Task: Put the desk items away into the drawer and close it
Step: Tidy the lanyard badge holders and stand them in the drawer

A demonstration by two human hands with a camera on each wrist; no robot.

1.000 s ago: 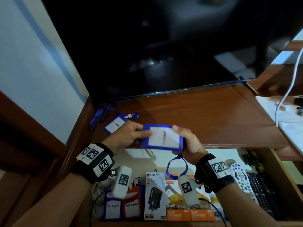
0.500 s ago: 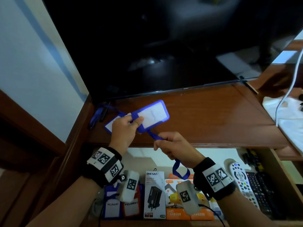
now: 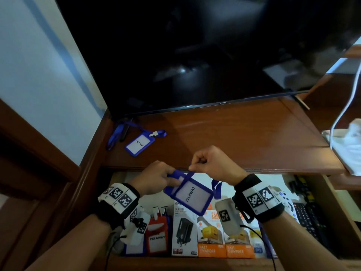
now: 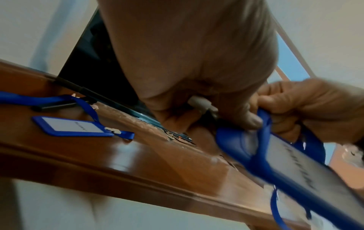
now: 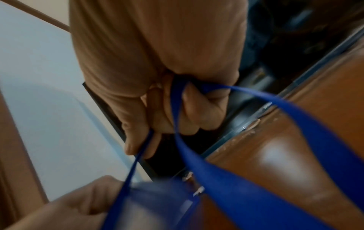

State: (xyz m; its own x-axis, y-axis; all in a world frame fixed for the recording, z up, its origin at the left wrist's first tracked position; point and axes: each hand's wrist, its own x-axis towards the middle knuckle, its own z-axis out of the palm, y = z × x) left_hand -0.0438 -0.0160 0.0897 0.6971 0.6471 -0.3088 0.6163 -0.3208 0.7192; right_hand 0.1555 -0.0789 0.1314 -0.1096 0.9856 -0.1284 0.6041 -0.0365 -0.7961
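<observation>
A blue badge holder (image 3: 192, 194) labelled PELAWAT hangs over the open drawer (image 3: 338, 210). My left hand (image 3: 156, 178) pinches its upper left corner (image 4: 236, 137). My right hand (image 3: 212, 163) pinches its blue lanyard (image 3: 190, 174) just above the card, and the strap (image 5: 236, 179) runs through the curled fingers (image 5: 189, 112). A loop of the lanyard (image 3: 216, 189) dangles behind the badge. A second blue badge holder (image 3: 139, 146) with its lanyard (image 3: 119, 133) lies on the wooden desk (image 3: 244, 137) at the left, also seen as a flat card (image 4: 74, 126).
A black TV screen (image 3: 195, 55) stands at the back of the desk. The drawer holds several charger boxes (image 3: 211, 233), a red badge holder (image 3: 157, 239), a remote (image 3: 283, 198) and a black keyboard (image 3: 310, 220). White cloth (image 3: 351, 145) and a white cable (image 3: 345, 106) lie right.
Both hands have brought the badge down from above the desk to over the open drawer. The right hand has slid up the lanyard close to the card.
</observation>
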